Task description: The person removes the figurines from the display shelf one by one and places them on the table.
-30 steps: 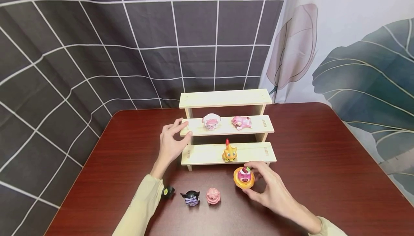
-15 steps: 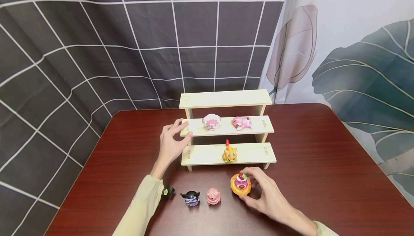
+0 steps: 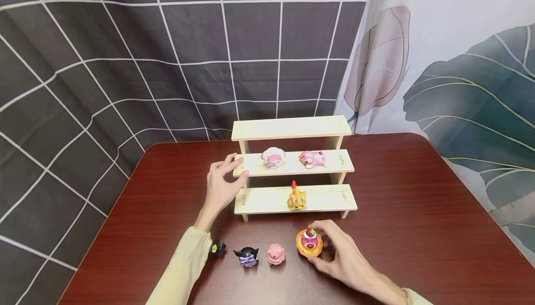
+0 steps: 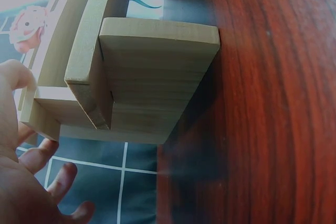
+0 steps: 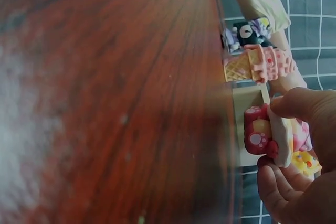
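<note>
My right hand pinches a small bear figurine, magenta in an orange ring, with a strawberry on top, in front of the shelf's lowest step. In the right wrist view the figurine's red feet show paw pads, held between thumb and fingers. My left hand grips the left end of the middle step of a three-step wooden shelf; the left wrist view shows fingertips around the board end. A yellow figurine with a red tip sits on the lowest step.
On the middle step stand a white-and-pink figurine and a lying pink bear. A pink figurine, a black-and-purple one and a dark one stand in front on the table. Curtains hang behind.
My right hand has drawn the bear figurine a little nearer and to the left, away from the lowest step. The left hand stays at the shelf.
</note>
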`<state>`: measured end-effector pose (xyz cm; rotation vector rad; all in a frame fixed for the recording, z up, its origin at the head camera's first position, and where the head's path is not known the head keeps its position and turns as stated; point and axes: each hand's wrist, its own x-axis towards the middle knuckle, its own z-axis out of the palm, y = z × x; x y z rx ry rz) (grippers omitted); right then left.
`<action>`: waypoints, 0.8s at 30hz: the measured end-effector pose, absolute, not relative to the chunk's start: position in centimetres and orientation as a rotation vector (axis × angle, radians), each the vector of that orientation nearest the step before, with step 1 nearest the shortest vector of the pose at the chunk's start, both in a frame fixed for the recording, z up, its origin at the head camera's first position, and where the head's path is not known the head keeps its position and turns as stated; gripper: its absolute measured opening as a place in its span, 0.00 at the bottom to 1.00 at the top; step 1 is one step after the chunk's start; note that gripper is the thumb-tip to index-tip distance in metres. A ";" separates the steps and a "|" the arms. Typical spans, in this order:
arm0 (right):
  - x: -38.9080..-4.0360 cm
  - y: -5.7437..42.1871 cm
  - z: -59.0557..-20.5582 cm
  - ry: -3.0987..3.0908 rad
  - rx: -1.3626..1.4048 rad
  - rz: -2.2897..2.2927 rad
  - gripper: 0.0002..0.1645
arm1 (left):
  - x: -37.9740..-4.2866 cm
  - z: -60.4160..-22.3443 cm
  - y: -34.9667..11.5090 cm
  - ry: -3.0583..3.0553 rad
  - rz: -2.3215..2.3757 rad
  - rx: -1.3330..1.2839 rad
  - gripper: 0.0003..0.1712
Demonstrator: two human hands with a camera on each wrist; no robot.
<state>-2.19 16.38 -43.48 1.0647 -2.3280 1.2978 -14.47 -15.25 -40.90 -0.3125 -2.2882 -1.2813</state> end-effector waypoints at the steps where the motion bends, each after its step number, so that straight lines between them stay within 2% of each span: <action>1: -2.2 16.4 -43.5 -2.328 1.067 1.295 0.41 | -14.5 -40.9 -15.3 -2.288 -1.283 -0.312 0.23; 24: -1.9 16.2 -43.7 -2.423 1.046 1.284 0.40 | -14.4 -40.9 -15.2 -2.291 -1.284 -0.307 0.23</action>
